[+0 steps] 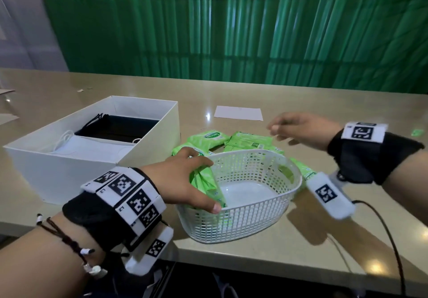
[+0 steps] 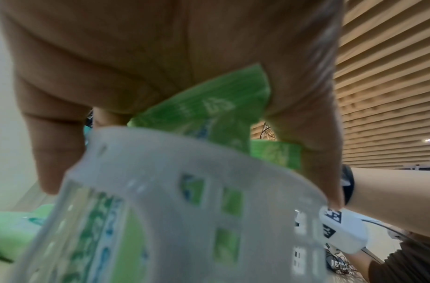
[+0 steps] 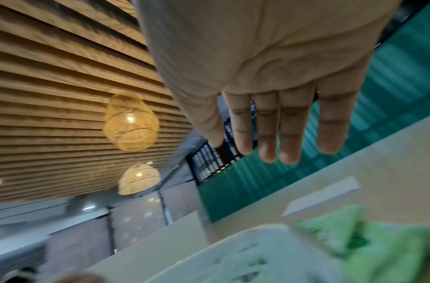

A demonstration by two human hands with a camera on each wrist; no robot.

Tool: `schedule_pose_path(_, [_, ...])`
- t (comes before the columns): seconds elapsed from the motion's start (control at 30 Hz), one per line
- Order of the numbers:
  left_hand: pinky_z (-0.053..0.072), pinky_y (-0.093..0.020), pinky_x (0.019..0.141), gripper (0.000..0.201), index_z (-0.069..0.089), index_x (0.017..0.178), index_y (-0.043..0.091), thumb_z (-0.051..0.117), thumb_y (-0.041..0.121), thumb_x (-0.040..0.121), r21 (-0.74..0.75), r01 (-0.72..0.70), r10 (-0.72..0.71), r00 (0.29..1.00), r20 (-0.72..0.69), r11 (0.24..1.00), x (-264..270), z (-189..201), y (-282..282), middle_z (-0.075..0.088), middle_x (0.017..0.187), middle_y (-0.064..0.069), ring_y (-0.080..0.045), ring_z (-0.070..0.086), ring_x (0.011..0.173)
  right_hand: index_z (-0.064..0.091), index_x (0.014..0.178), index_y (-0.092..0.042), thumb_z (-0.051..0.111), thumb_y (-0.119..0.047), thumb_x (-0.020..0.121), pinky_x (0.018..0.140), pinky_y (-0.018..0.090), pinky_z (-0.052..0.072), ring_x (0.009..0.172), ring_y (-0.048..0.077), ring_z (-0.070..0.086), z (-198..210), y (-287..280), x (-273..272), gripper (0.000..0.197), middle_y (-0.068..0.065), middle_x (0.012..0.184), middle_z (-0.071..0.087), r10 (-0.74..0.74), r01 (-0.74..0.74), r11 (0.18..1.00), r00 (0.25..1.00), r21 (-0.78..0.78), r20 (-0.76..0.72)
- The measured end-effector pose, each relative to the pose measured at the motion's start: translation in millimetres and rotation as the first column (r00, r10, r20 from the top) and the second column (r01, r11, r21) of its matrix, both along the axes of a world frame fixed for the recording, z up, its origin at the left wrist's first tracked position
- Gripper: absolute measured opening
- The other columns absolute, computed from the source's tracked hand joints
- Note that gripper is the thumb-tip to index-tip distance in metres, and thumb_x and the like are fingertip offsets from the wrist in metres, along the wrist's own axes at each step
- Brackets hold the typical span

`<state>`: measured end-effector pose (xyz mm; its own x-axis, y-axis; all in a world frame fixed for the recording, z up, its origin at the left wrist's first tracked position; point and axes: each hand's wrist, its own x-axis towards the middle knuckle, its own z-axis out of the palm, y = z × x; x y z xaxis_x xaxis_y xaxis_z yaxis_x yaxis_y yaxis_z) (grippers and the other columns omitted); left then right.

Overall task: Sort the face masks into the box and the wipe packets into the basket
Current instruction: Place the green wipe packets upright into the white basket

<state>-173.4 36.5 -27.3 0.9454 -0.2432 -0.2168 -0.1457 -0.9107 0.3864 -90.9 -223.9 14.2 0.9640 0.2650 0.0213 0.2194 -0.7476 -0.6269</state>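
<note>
Black wristbands [image 1: 361, 156], checkered white tags [image 1: 129, 191]

The right hand [image 1: 303, 131] is smeared by motion blur in the head view, its fingertips indistinct. How many green wipe packets [image 1: 203, 182] the left hand [image 1: 185, 177] grips cannot be counted; its palm covers their tops. The basket [image 1: 266, 219] rim hides part of the loose packets [image 1: 250, 141] behind it. The box [image 1: 148, 159] wall conceals the lower edge of the white masks [image 1: 88, 146]. Both wrist views are blurred.
</note>
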Motion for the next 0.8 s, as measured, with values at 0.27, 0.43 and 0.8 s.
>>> schedule_pose_path(0.27, [0.028,-0.029,0.112,0.120,0.028,0.139,0.047,0.056,0.076,0.026,0.009,0.008,-0.008,1.000,-0.007,1.000,11.4,-0.2,5.2,0.007,0.148,0.018,-0.012,0.027,0.136,0.054,0.117,-0.029,0.062,-0.036,0.085,0.088,0.027,0.043,0.099,0.014,0.052,-39.2,-76.9,27.6,0.034,0.001,0.123,0.056,-0.164,0.000,0.754,0.968,-0.657,-0.188])
schedule_pose_path(0.43, [0.028,-0.029,0.112,0.119,0.026,0.139,0.048,0.055,0.073,0.027,0.010,0.026,-0.026,0.999,-0.022,1.000,17.7,0.7,4.5,0.006,0.149,0.015,-0.013,0.025,0.137,0.021,0.147,-0.030,0.067,-0.026,0.081,0.108,0.024,0.026,0.139,0.016,0.028,-67.2,-74.0,24.1,0.081,0.000,0.154,0.020,0.046,-0.175,0.625,0.981,-0.761,-0.188])
schedule_pose_path(0.8, [0.032,-0.026,0.109,0.116,0.029,0.139,0.047,0.059,0.068,0.029,-0.047,0.003,-0.006,0.998,-0.070,0.999,22.0,2.4,6.0,0.020,0.143,0.013,-0.012,0.031,0.132,0.023,0.144,-0.028,0.072,-0.039,0.075,0.099,0.031,0.037,0.125,0.024,0.043,-88.7,-36.3,45.8,0.085,0.000,0.143,0.037,0.212,-0.230,0.418,0.965,-0.879,-0.152])
